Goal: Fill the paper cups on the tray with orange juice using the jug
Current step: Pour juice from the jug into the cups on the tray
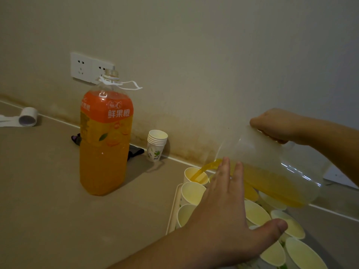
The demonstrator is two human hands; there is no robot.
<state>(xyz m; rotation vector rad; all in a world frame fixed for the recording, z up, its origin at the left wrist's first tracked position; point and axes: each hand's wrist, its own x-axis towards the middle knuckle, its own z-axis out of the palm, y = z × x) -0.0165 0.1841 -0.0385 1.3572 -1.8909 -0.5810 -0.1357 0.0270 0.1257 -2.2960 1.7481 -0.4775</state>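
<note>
My right hand point(277, 125) grips the handle of a clear plastic jug point(272, 167), which is tilted to the left. Orange juice streams from its spout into the far-left paper cup point(195, 175) on the tray point(173, 208). Several other paper cups point(256, 212) stand on the tray, and most look empty. My left hand point(227, 206) stretches out flat with straight fingers over the cups, its fingertips at the jug's lower side. It hides part of the tray and some cups.
A large orange juice bottle point(105, 140) without its cap stands on the table to the left. A stack of spare paper cups point(156, 144) sits by the wall. A tape roll point(28, 117) lies far left. A wall socket point(91, 67) is behind the bottle.
</note>
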